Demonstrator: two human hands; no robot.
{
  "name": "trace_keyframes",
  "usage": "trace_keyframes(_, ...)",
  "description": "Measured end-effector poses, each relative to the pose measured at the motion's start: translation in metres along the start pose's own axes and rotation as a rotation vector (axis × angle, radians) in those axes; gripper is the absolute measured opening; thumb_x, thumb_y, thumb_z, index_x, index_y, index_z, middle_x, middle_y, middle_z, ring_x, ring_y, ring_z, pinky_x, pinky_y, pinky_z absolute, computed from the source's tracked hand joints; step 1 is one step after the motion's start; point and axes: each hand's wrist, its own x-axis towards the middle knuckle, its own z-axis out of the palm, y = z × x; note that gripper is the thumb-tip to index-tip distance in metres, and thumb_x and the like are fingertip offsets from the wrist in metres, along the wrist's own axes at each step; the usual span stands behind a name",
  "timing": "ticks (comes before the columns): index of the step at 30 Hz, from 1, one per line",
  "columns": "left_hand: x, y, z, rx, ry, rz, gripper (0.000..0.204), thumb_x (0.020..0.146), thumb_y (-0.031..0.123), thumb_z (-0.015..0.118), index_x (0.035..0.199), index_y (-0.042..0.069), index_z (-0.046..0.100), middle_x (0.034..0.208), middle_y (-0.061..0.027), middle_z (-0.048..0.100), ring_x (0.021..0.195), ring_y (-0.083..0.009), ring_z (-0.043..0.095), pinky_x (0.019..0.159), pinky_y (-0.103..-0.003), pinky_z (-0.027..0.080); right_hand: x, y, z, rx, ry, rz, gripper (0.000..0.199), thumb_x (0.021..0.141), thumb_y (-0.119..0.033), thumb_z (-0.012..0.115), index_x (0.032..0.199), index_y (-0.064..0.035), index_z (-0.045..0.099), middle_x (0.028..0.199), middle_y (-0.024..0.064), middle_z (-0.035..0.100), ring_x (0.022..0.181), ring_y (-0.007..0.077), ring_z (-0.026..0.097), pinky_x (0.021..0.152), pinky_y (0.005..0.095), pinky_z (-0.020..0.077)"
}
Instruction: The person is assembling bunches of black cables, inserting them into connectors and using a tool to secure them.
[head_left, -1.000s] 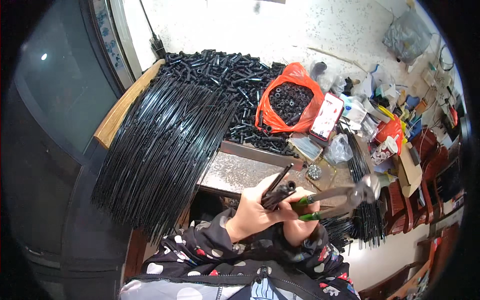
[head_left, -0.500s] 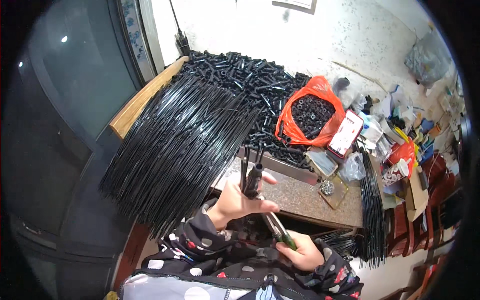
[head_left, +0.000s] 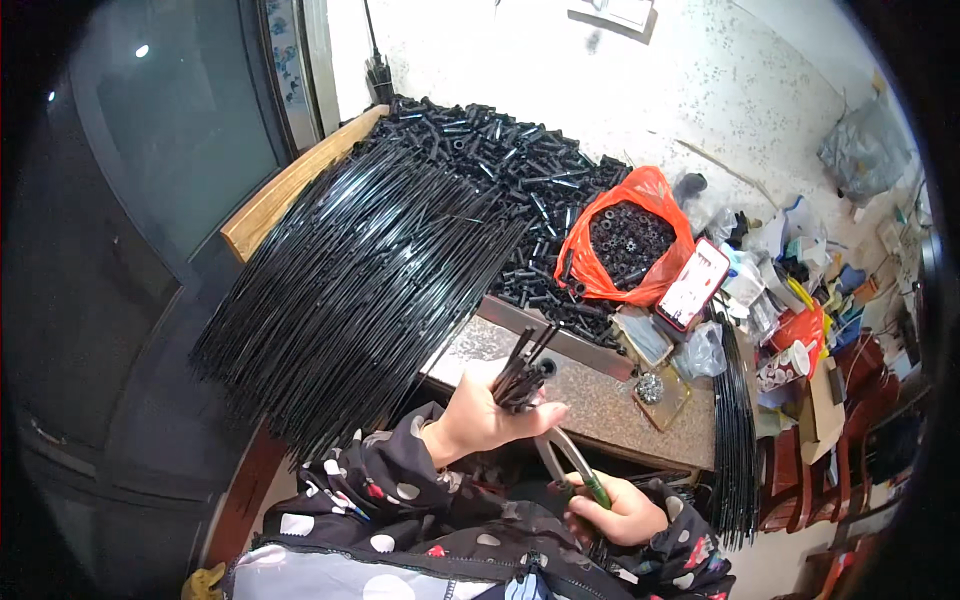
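My left hand [head_left: 478, 415] is closed around a few thin black rods [head_left: 522, 362] and a short black tube [head_left: 543, 370], whose round open end faces up. To its lower right, my right hand [head_left: 622, 512] grips a hand tool like pliers [head_left: 560, 452], with grey metal arms and green-covered handles. The arms are spread apart, and their upper ends reach my left thumb. That end of the tool is partly hidden by the left hand. A broad pile of long black rods [head_left: 350, 290] lies just left of my left hand, overhanging the table edge.
Behind are heaped short black tubes [head_left: 480, 140] and a red bag [head_left: 650, 190] of small black ring-like parts. A phone [head_left: 694, 285], a clear dish with small metal pieces [head_left: 665, 402], another rod bundle [head_left: 735, 440] and a paper cup [head_left: 783, 370] stand right. A wooden board [head_left: 290, 190] borders the left.
The arms of the tool have spread wider, and my right hand has moved slightly right. The rods and tube in my left hand now tilt rightward and sit lower. The whole view has shifted slightly.
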Motion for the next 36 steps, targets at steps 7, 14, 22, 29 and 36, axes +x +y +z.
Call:
trace_keyframes(7,0.004,0.006,-0.005,-0.017,-0.052,0.100,0.022,0.064,0.012,0.074,0.072,0.003,0.056,0.058,0.0040,0.049,0.054,-0.0028,0.044,0.049,-0.020,0.037,0.007,0.001,0.016,-0.536,0.297,-0.385,0.038,0.083,-0.007,0.050,0.120,-0.0034,0.042,0.076,0.0122,0.058,0.066,0.0183,0.058,0.064,0.0283,0.0455)
trace_keyframes(14,0.002,0.025,-0.003,-0.143,0.083,0.052,0.027,0.061,0.012,0.076,0.072,0.003,0.053,0.061,0.0033,0.050,0.057,-0.0016,0.044,0.049,-0.019,0.037,0.017,-0.005,0.026,-0.481,0.374,-0.537,0.047,0.081,0.001,0.050,0.126,-0.0010,0.038,0.107,0.0175,0.056,0.090,0.0199,0.060,0.077,0.0264,0.0457)
trace_keyframes(22,-0.001,0.030,0.008,-0.033,0.145,0.003,0.022,0.057,0.010,0.072,0.069,0.005,0.053,0.061,0.0040,0.045,0.054,-0.0045,0.038,0.048,-0.020,0.031,0.017,-0.003,0.035,-0.501,0.423,-0.538,0.047,0.079,0.002,0.052,0.124,-0.0016,0.041,0.112,0.0209,0.053,0.106,0.0265,0.054,0.087,0.0279,0.0410)
trace_keyframes(29,-0.002,0.021,-0.005,-0.300,-0.133,0.011,0.032,0.078,0.014,0.066,0.102,0.000,0.052,0.063,0.0067,0.046,0.056,-0.0001,0.041,0.051,-0.016,0.033,0.032,0.036,-0.055,-0.814,0.734,-0.530,0.033,0.077,-0.021,0.063,0.101,-0.0008,0.053,0.082,0.0170,0.051,0.075,0.0317,0.051,0.069,0.0357,0.0419)
trace_keyframes(36,-0.021,-0.004,-0.022,-0.268,-0.148,0.000,0.019,0.071,0.005,0.070,0.072,0.006,0.051,0.065,0.0031,0.050,0.055,-0.0044,0.045,0.049,-0.019,0.036,0.077,0.122,-0.104,-1.232,1.111,-0.303,0.044,0.072,-0.032,0.065,0.099,0.0004,0.050,0.093,0.0171,0.049,0.089,0.0340,0.047,0.075,0.0399,0.0409)
